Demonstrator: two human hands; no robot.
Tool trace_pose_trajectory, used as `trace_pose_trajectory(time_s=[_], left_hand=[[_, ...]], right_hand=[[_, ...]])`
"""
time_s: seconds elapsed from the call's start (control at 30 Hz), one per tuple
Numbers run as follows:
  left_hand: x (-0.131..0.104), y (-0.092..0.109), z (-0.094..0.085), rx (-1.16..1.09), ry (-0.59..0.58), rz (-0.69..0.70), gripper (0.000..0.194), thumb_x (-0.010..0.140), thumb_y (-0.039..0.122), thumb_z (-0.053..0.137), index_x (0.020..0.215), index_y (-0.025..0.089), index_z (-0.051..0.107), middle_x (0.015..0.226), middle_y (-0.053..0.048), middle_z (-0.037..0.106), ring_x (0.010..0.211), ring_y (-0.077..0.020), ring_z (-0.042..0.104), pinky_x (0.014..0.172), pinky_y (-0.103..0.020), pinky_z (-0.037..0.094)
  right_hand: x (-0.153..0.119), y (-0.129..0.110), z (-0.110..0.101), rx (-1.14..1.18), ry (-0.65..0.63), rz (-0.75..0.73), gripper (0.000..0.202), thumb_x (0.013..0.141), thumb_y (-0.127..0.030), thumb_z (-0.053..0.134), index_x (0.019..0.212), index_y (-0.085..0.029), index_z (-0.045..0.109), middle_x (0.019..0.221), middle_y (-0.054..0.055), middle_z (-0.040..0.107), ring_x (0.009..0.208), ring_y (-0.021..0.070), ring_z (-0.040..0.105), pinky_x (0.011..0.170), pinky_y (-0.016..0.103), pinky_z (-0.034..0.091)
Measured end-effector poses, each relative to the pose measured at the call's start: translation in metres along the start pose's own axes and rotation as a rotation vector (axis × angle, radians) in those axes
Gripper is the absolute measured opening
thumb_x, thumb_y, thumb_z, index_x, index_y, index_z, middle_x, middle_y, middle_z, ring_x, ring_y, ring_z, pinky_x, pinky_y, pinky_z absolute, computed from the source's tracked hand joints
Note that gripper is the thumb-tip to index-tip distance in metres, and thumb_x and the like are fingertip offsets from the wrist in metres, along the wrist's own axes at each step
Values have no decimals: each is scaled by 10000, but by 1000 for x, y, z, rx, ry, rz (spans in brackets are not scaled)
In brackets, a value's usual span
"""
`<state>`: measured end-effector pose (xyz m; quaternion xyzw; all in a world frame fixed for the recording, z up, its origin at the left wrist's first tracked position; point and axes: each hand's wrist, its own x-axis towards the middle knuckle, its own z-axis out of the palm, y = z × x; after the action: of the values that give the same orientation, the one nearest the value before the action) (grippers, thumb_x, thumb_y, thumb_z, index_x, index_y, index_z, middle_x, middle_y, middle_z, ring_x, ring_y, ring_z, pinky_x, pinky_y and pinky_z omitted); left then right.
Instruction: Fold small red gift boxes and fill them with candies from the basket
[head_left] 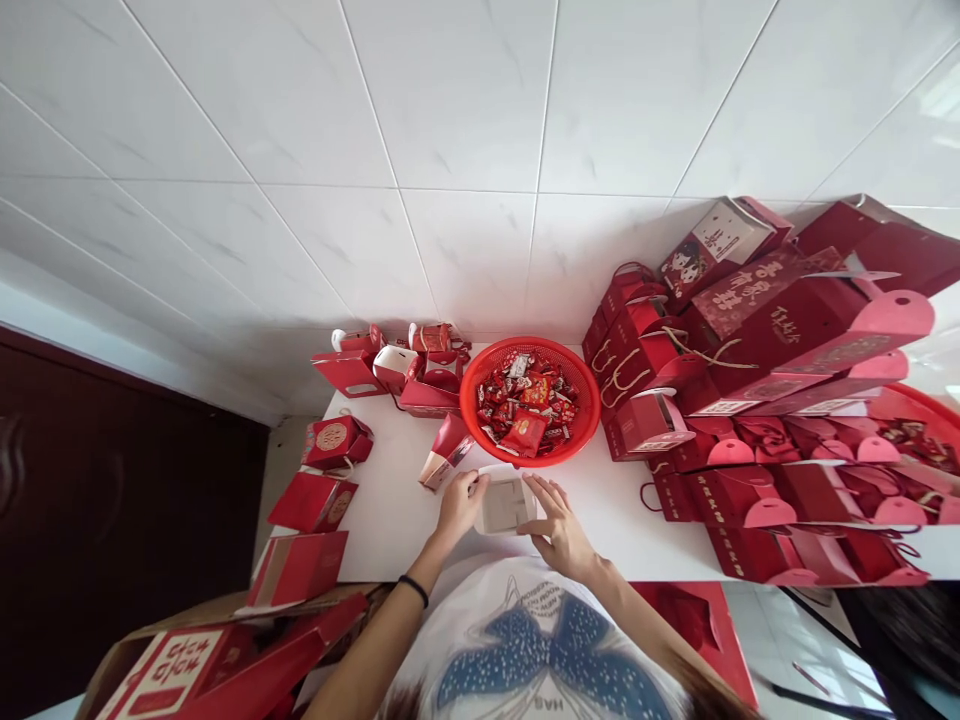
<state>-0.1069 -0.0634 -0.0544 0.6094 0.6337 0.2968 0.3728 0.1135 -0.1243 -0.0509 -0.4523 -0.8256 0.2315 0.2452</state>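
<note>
A small paper gift box point(501, 505) sits at the table's front edge, its open top facing me and its pale inside showing. My left hand point(460, 508) pinches its left edge, thumb and fingers closed on the wall. My right hand point(561, 530) holds the box's right side, its fingers stretched along the upper corner and its thumb at the lower one. Just behind the box stands a red plastic basket point(470, 425) of wrapped sweets point(525, 405). A red and cream folded carton point(446, 453) lies left of the basket.
Red gift boxes point(780, 320) are stacked high at the right, with rows of handled boxes point(739, 495) in front. More small boxes point(358, 375) stand back left and along the left edge point(309, 560). A carton of red packaging point(180, 660) is lower left. Tiled wall point(480, 240) behind.
</note>
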Motion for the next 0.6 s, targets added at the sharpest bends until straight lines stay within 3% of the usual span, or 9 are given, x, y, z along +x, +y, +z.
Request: trace_pose_trajectory(time_s=[0.13,0.3,0.4,0.47,0.6], left_hand=[[0,2,1,-184,5,-213,476,737,630,553,545,194,555,559,-21,589,620,-197,558,575,-276,391],[-3,7,3,-279,44,-309,472,638,631,643,501,192,535,523,0,531,597,-176,512,561,-263,352],[-3,9,4,-306,77,-310,472,639,618,660,500,188,526,516,11,500,583,-159,481,555,-257,344],[-3,10,4,-326,94,-330,477,645,614,672,500,189,511,507,21,480,566,-148,466,535,-249,333],[-2,10,7,-344,85,-384,498,626,595,711,475,200,448,468,44,412,516,-125,424,494,-239,302]], right_hand=[[-1,-3,1,7,30,47,198,884,-241,595,920,-222,789,1621,80,260,1442,327,342,1134,561,323],[-3,-1,0,76,33,142,334,950,-354,548,765,-212,788,1561,95,384,1392,321,416,1088,528,395],[-6,1,0,93,14,178,273,865,-445,669,976,-224,786,1584,122,334,1402,348,394,1082,543,396],[-9,3,3,70,-7,188,417,787,-451,748,1136,-224,734,1601,149,286,1407,368,379,1080,564,386],[-19,7,13,42,-20,240,470,773,-374,741,1211,-215,675,1614,168,240,1402,374,384,1082,565,380]])
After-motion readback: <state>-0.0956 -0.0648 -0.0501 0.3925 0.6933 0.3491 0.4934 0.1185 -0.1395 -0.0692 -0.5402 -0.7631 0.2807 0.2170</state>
